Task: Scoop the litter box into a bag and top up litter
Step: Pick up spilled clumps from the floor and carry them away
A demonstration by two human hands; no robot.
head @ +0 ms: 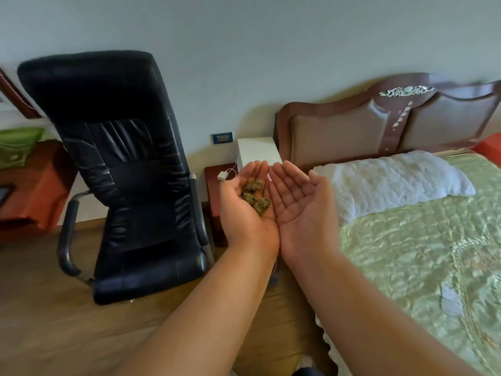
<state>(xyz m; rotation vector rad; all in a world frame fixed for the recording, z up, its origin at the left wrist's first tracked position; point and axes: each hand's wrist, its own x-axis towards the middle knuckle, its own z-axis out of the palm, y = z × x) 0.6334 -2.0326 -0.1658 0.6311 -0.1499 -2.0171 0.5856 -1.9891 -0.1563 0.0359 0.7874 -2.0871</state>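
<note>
Head view: clumps [255, 197] on cupped left palm [245, 204]

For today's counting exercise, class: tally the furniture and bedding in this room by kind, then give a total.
Black leather office chair: 1
Brown wooden bed with padded headboard: 1
White textured pillow: 1
Small red-brown nightstand: 1
Total: 4

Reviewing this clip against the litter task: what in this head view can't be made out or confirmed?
- Litter box, scoop, bag: none in the head view; whether they lie outside the frame cannot be told.
- Greenish-brown clumps in the left hand: too small to identify.
- Right hand: palm up, holding nothing.
- Nightstand: partly hidden by the hands and the black chair.
- Headboard: right end blurred and cut by the edge.
</note>
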